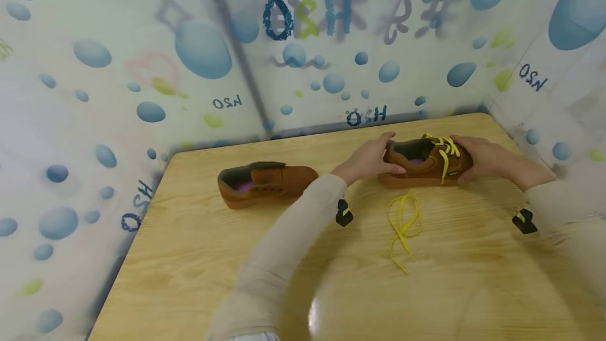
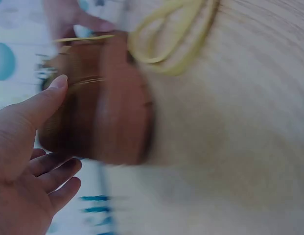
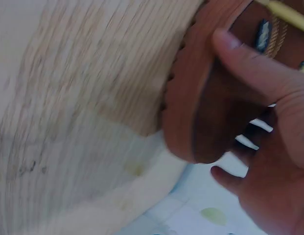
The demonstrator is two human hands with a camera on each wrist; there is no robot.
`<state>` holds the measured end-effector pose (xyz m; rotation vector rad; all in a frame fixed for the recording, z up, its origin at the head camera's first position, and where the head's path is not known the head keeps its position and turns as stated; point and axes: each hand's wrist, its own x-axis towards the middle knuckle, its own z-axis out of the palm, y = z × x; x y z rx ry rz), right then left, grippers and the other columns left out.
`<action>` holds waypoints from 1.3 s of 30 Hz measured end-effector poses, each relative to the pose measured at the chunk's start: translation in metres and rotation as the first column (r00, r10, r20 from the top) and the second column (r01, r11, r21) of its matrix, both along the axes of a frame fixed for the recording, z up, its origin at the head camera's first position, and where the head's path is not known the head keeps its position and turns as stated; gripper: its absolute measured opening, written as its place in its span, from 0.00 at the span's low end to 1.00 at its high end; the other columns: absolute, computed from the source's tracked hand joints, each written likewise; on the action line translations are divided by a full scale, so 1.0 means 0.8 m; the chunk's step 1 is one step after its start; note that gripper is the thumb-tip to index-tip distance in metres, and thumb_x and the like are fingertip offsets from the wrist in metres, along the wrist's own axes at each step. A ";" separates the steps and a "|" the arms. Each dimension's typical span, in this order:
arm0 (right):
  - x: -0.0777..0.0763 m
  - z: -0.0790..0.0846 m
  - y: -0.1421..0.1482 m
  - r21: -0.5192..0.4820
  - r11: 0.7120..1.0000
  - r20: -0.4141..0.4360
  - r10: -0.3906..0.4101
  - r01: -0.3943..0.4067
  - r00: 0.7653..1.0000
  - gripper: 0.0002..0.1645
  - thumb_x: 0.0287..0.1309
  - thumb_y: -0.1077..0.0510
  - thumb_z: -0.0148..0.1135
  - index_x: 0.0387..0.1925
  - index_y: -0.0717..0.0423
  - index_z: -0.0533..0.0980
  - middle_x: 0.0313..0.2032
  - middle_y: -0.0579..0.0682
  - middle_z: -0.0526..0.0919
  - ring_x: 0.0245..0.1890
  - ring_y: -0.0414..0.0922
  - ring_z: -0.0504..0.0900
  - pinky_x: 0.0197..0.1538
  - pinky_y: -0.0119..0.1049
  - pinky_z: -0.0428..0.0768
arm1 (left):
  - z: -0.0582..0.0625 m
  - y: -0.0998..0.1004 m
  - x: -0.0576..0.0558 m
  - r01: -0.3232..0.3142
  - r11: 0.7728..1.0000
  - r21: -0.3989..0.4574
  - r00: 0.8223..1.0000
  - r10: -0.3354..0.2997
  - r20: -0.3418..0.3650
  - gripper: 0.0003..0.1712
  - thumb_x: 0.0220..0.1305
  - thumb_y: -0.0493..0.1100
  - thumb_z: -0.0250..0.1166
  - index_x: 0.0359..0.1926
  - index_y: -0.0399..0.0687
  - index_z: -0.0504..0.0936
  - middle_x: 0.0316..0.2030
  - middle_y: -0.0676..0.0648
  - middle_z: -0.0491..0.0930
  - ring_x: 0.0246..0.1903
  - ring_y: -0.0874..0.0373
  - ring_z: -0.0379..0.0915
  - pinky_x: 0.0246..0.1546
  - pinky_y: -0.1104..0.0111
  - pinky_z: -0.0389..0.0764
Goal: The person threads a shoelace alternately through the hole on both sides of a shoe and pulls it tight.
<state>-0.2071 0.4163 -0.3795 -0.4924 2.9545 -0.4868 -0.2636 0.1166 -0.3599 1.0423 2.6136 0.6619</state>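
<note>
A brown shoe [image 1: 412, 177] with a yellow lace threaded through its eyelets sits at the back right of the table, toe to the right. Around its heel, my left hand [image 1: 366, 162] has the thumb on the near side and the fingers behind. My right hand [image 1: 485, 158] grips the toe end; in the right wrist view its thumb [image 3: 249, 63] presses the shoe's side above the ridged sole [image 3: 183, 105]. One end of the lace hangs down the near side. A loose yellow lace [image 1: 402, 233] lies looped on the table in front of this shoe.
A second brown shoe [image 1: 295, 179], its eyelets bare of lace and its tongue raised, lies left of my left forearm. The wooden table [image 1: 189, 257] meets walls [image 1: 284, 83] covered with blue and green spots at the back and sides. A small black device [image 1: 344, 213] hangs at my left wrist.
</note>
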 end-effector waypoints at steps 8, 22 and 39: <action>0.042 0.056 -0.030 0.189 0.980 -0.075 -0.045 0.059 0.996 0.68 0.42 0.50 0.75 0.72 0.66 0.40 0.68 0.73 0.50 0.65 0.71 0.53 0.62 0.65 0.59 | 0.108 -0.102 0.027 -0.065 0.996 0.064 0.974 0.077 -0.214 0.46 0.57 0.63 0.62 0.72 0.60 0.53 0.70 0.58 0.60 0.68 0.63 0.60 0.67 0.67 0.65; 0.121 0.056 -0.190 0.048 0.944 -0.153 0.331 -0.327 0.931 0.18 0.49 0.55 0.70 0.44 0.41 0.80 0.44 0.40 0.81 0.46 0.42 0.79 0.45 0.37 0.78 | 0.093 -0.318 0.076 -0.174 0.968 0.183 0.967 0.203 -0.152 0.25 0.55 0.63 0.64 0.52 0.62 0.80 0.51 0.54 0.81 0.48 0.56 0.78 0.54 0.59 0.77; 0.156 -0.036 -0.229 -0.084 0.843 -0.250 0.498 -0.531 0.831 0.12 0.44 0.54 0.73 0.24 0.32 0.78 0.32 0.32 0.74 0.34 0.30 0.65 0.36 0.27 0.68 | 0.007 -0.335 0.066 -0.209 0.975 0.071 0.945 0.220 -0.241 0.10 0.61 0.50 0.64 0.42 0.58 0.86 0.39 0.55 0.86 0.28 0.64 0.75 0.29 0.71 0.75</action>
